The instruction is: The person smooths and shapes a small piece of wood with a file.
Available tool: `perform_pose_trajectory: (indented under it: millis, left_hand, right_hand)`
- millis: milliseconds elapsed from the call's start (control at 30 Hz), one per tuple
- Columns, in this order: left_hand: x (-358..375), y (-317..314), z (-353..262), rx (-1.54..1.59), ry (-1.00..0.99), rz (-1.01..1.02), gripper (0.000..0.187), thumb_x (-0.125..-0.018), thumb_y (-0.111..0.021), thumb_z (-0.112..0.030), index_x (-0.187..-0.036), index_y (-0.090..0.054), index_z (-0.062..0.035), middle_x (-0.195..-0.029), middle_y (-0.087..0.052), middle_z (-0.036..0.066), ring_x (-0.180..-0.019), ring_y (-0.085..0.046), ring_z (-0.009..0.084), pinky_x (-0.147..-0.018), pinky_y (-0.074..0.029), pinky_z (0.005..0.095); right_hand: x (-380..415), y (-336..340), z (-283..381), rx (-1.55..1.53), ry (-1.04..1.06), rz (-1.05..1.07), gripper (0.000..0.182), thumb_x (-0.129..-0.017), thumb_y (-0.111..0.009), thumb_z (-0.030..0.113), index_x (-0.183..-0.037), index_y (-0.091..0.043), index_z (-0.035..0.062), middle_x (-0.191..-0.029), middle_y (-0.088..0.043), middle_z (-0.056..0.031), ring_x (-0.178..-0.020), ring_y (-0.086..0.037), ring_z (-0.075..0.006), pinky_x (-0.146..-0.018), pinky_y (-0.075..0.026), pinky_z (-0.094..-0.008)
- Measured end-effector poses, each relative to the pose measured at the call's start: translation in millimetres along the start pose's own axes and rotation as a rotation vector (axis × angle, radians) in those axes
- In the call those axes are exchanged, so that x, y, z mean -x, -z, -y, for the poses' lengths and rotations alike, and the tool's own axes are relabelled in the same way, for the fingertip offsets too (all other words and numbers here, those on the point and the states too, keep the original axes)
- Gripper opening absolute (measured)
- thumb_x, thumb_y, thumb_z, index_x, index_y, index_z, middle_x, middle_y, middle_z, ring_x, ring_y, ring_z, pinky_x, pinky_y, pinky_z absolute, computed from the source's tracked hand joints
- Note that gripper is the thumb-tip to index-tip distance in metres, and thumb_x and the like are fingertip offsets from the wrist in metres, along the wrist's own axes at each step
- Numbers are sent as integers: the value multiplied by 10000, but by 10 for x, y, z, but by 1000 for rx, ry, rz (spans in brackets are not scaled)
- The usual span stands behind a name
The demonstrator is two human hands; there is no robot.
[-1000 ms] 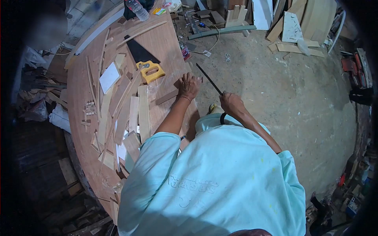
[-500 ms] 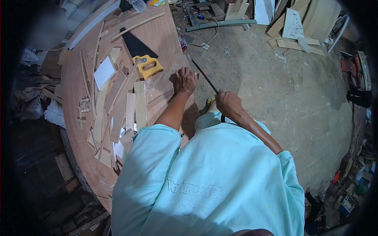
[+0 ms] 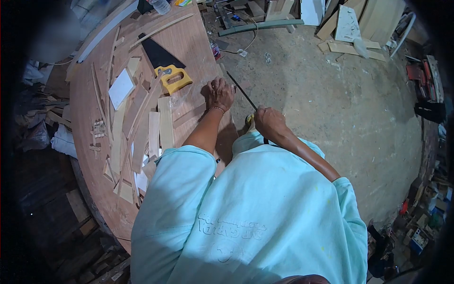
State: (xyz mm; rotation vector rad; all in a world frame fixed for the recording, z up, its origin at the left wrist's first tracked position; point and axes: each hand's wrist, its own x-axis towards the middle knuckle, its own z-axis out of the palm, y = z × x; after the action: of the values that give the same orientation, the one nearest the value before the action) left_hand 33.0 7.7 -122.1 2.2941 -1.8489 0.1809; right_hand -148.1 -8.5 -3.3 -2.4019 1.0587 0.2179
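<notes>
- On the shirt [image 3: 265,199]: raised, inverted lettering, not reliably legible.
- At the table [image 3: 196,49] edge: left hand [image 3: 221,93], fingers bent, over brown wood strip [image 3: 191,116]; grip cannot be told.
- Beside it: right hand [image 3: 271,121] closed round slim dark rod [image 3: 241,90].
- Saw [image 3: 163,57]: black blade, yellow handle.

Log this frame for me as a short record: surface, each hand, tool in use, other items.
Surface: wooden table, on the person's left
Left hand: palm down at the table's edge; what lies under it is mostly hidden
Right hand: closed around one end of a thin dark rod
Rod position: slanting, far end near the left hand
Saw: lying on the table, yellow handle, unheld
Nearby: wood strips, white piece, clear bottle
</notes>
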Motion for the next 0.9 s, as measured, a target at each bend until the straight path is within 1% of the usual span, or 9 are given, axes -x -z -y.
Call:
perform_pose_trajectory:
  millis: [133,200,233,300,400,467,633,733,900]
  left_hand:
    - [6,-1,-5,35,17,26,240,-770,-446,-245,-719,-573,-49,-906,-493,71,-974,-395,213,-826,-255,408]
    - [2,7,-18,9,31,-65,253,-777,-439,-249,-710,-579,-50,-909,-496,73,-967,-398,212,-828,-256,409]
    - [-2,15,-17,10,32,-65,253,-777,-439,-249,-710,-579,-50,-909,-496,73,-967,-398,212,-828,-256,409]
    - [0,16,-13,8,39,27,292,-781,-419,-276,-729,-601,-54,-939,-493,98,-1006,-362,215,-848,-224,404]
    - [-4,-11,0,6,37,67,292,-782,-420,-274,-737,-604,-52,-941,-496,99,-1010,-362,215,-851,-222,405]
    - [-2,-26,3,20,40,54,290,-779,-423,-272,-738,-604,-51,-936,-498,98,-1008,-364,215,-851,-222,404]
    - [-3,-22,9,45,32,35,279,-771,-433,-264,-732,-606,-49,-926,-503,96,-1002,-371,214,-852,-224,405]
    - [-5,-25,-1,57,27,13,275,-767,-437,-260,-730,-606,-46,-925,-503,92,-1001,-373,215,-854,-225,406]
    - [-7,-36,-3,52,21,3,267,-766,-437,-251,-727,-604,-46,-914,-501,92,-1001,-373,218,-849,-232,417]
  right_hand:
    - [20,13,45,14,12,13,191,-716,-427,94,-758,-550,-46,-729,-570,-225,-675,-578,-352,-576,-469,-411]
    - [26,-4,33,30,29,5,193,-714,-428,94,-756,-550,-50,-720,-571,-225,-668,-579,-351,-570,-469,-409]
    - [29,-12,29,42,46,-3,194,-713,-430,94,-754,-549,-54,-711,-571,-224,-660,-580,-350,-563,-470,-408]
    - [45,-6,31,59,65,-3,192,-715,-429,92,-752,-552,-51,-700,-572,-221,-652,-582,-344,-555,-471,-400]
    - [75,35,70,60,58,-24,180,-718,-434,85,-749,-557,-43,-682,-575,-209,-641,-590,-323,-537,-475,-380]
    - [84,53,97,45,32,-41,171,-718,-439,81,-747,-561,-36,-676,-578,-201,-639,-594,-309,-527,-477,-367]
    - [80,95,130,110,50,39,167,-730,-443,85,-747,-558,-36,-711,-589,-188,-653,-604,-278,-513,-482,-345]
    - [37,30,103,128,89,34,182,-735,-444,90,-778,-560,-43,-726,-591,-183,-666,-604,-283,-523,-485,-350]
    - [-207,-122,111,103,57,38,171,-721,-460,90,-762,-587,-18,-728,-593,-172,-674,-603,-291,-538,-485,-361]
